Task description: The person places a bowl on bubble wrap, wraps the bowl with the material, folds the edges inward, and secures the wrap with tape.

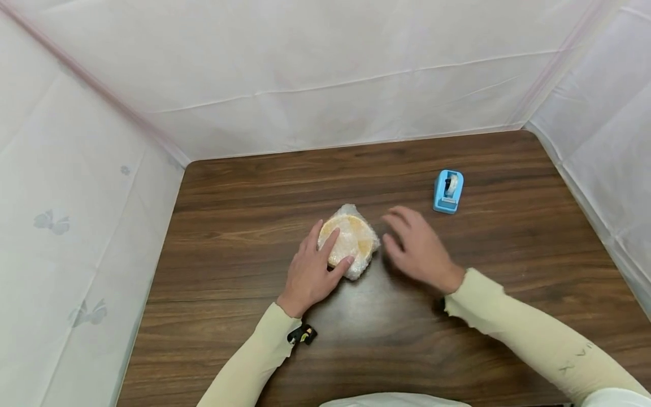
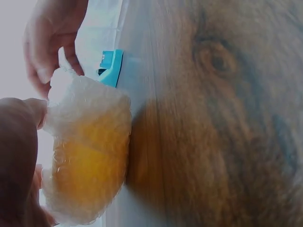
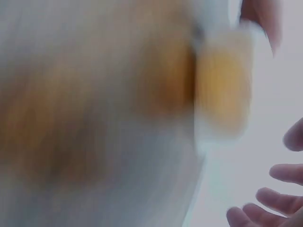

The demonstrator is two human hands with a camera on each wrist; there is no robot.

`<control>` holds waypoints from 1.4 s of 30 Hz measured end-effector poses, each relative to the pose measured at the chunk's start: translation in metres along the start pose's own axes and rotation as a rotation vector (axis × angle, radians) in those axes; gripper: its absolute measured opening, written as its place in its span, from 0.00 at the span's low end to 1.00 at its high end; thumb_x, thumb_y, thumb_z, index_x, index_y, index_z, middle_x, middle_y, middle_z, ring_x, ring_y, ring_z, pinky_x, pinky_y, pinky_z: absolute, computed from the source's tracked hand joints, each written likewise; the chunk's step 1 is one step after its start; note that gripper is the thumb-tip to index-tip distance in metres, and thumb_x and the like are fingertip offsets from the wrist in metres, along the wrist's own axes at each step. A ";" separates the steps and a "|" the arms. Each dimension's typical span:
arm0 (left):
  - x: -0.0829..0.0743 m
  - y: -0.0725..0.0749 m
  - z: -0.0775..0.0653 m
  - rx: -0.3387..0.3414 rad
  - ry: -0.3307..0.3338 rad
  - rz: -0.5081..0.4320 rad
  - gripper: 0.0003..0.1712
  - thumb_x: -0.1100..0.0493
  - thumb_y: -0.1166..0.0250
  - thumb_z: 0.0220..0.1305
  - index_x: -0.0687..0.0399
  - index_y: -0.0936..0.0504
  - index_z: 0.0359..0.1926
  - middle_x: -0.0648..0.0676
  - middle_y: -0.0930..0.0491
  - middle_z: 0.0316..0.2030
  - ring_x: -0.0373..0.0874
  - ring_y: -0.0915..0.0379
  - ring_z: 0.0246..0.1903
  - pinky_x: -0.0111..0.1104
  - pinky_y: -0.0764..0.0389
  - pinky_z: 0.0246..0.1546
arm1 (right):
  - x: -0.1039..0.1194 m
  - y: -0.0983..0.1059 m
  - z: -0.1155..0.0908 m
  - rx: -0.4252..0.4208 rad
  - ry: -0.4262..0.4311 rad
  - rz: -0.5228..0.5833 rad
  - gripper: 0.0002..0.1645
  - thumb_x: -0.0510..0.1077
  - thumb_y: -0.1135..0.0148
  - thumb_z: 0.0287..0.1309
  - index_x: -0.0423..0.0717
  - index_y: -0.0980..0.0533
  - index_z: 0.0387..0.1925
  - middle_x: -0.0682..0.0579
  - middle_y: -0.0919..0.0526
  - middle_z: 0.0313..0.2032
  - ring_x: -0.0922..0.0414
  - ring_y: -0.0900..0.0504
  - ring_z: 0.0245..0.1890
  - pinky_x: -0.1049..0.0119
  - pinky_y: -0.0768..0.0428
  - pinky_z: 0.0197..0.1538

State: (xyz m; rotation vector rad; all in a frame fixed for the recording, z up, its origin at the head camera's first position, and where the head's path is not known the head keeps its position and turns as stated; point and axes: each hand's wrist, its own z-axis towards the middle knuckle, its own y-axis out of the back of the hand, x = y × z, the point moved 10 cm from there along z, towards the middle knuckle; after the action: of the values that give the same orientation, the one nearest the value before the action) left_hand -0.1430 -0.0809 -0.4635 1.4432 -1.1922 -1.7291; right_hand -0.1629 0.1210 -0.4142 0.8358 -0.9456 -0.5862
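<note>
A round, yellow-edged object wrapped in bubble wrap (image 1: pixel 362 240) lies on the table, and its exact kind is hard to tell through the wrap. My left hand (image 1: pixel 311 277) rests on its left side, with fingers spread across the top. In the left wrist view the bubble-wrapped object (image 2: pixel 92 156) shows yellow through the clear layers. To the right of the bundle, my right hand (image 1: pixel 419 249) hovers with nothing in it, fingers loosely bent and apart from the wrap. The right wrist view is blurred, but fingers (image 3: pixel 279 201) of that hand show spread at its right edge.
A light-blue tape dispenser (image 1: pixel 448 192) with a roll of clear tape stands at the back right, beyond my right hand. The dark wood-grain table (image 1: pixel 229 226) is bordered by white sheet walls (image 1: pixel 325 85) at the back and both sides.
</note>
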 end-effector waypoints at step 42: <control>-0.001 0.005 -0.007 -0.046 -0.011 -0.021 0.41 0.34 0.42 0.74 0.51 0.32 0.77 0.64 0.45 0.79 0.67 0.33 0.70 0.60 0.21 0.58 | -0.203 0.011 -0.009 0.325 -1.026 0.817 0.11 0.42 0.48 0.75 0.44 0.27 0.34 0.59 0.27 0.24 0.61 0.24 0.32 0.69 0.18 0.41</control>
State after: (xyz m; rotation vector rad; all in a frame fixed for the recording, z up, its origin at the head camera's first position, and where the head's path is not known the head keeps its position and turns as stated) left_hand -0.1366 -0.0843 -0.4589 1.4254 -1.1401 -1.7689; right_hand -0.2502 0.2824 -0.5018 0.3064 -2.2158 -0.0942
